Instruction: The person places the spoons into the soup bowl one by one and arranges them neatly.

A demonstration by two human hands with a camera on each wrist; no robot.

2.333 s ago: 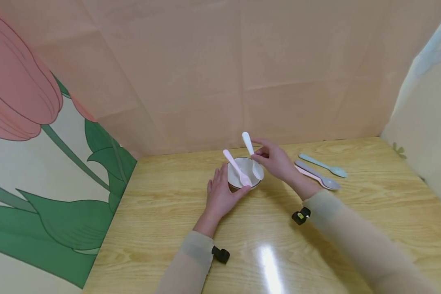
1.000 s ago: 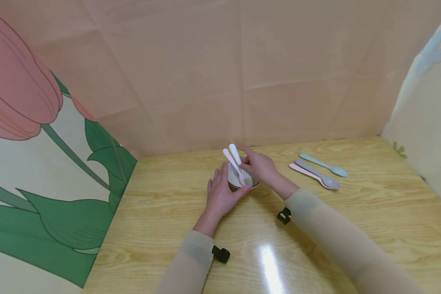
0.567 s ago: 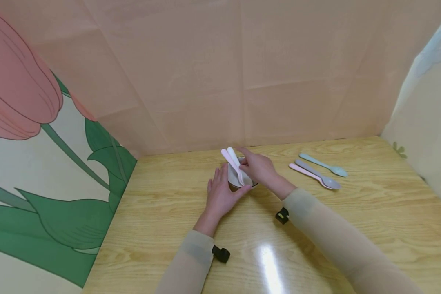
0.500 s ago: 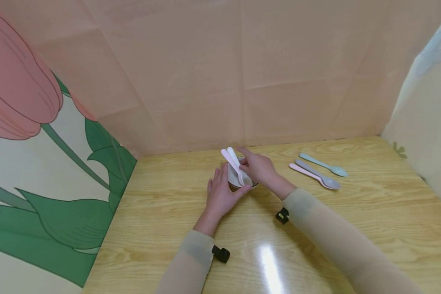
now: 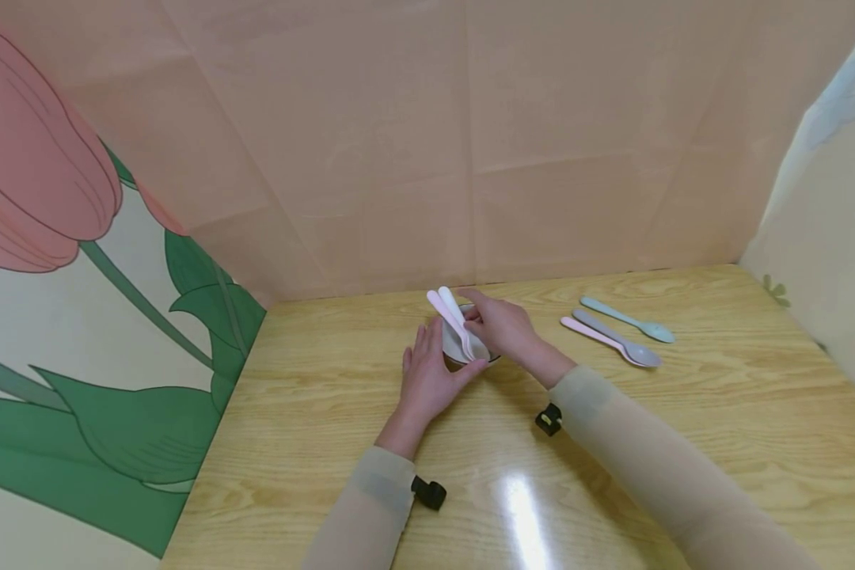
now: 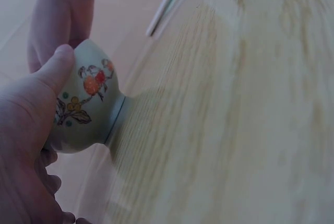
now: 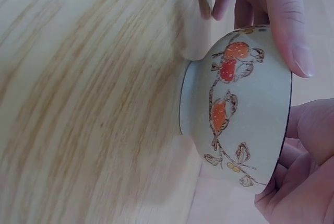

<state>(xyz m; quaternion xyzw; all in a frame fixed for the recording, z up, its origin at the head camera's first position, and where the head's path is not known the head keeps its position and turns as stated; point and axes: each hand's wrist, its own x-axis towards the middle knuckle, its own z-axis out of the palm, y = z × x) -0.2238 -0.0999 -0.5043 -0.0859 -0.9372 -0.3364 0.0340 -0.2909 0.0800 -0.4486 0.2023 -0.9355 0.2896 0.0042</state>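
Note:
A white bowl [image 7: 250,104] painted with red fruit and leaves stands upright on the wooden table. My left hand [image 5: 431,380] grips it from the near left, thumb along the near rim and fingers round the far side. Inside the bowl leans a pink spoon [image 5: 447,315], its handle sticking out over the back left rim. Close beside that handle lies a white spoon [image 5: 450,305]. The fingers of my right hand [image 5: 502,324] pinch the white spoon from the right, over the bowl, and partly hide it. In the right wrist view those fingertips dip past the rim.
To the right on the table [image 5: 313,396] lie a mint-green spoon [image 5: 627,320], a grey-purple spoon [image 5: 616,339] and another pink spoon [image 5: 591,331] partly under the purple one. A plain pinkish backdrop [image 5: 399,158] rises behind the table's far edge.
My right hand has moved left and down with the white spoon, bringing it from the bowl's right side to beside the pink spoon. In the last half second hardly anything moves; my left hand stays put.

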